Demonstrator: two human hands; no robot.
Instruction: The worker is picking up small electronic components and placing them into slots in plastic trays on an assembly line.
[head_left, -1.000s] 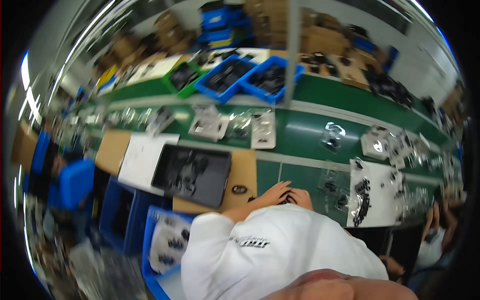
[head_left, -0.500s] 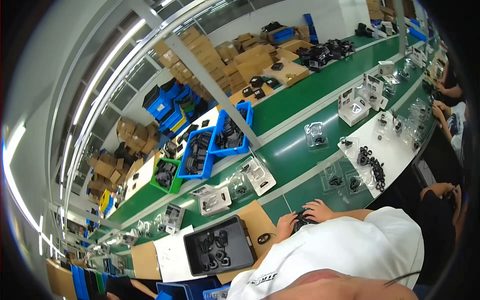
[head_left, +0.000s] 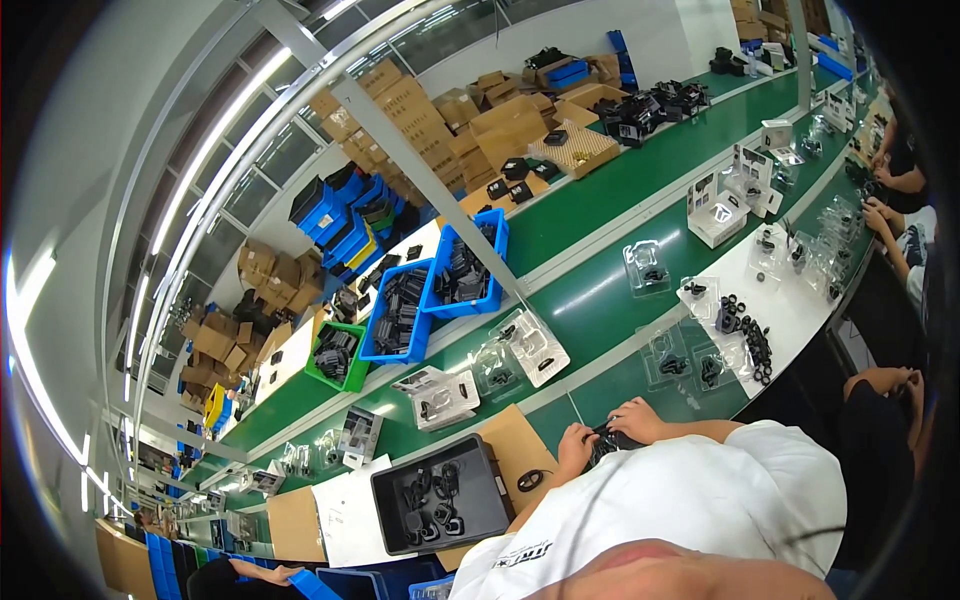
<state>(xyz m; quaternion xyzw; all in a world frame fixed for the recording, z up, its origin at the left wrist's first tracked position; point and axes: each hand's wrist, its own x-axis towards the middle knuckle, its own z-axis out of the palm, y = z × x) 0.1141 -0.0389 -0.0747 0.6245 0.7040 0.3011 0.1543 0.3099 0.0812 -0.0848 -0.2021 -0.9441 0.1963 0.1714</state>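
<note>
Close to my body, at the near edge of the green workbench, both hands are on a black, cord-like bundle (head_left: 606,444). My left hand (head_left: 574,450) has its fingers bent against the bundle's left side. From the right, my right hand (head_left: 637,421) curls its fingers over the other side. The bundle's lower part is hidden by my white shirt, and its exact kind is too small to tell. Left of my hands, a coiled black cable (head_left: 531,480) lies on brown cardboard. Beside that, a black tray (head_left: 485,500) holds several black corded pieces.
Beyond the bench runs a green conveyor (head_left: 590,300) carrying clear blister shells (head_left: 648,268) and white boxes (head_left: 440,397). To the right, a white sheet (head_left: 790,300) bears small black parts. Blue bins (head_left: 397,357) and a green bin (head_left: 350,384) stand behind. Other people sit at right.
The shells and white boxes on the conveyor have shifted rightward. My right hand's fingers, more spread before, are now drawn in closer to the bundle. At lower left, another person's arm has moved.
</note>
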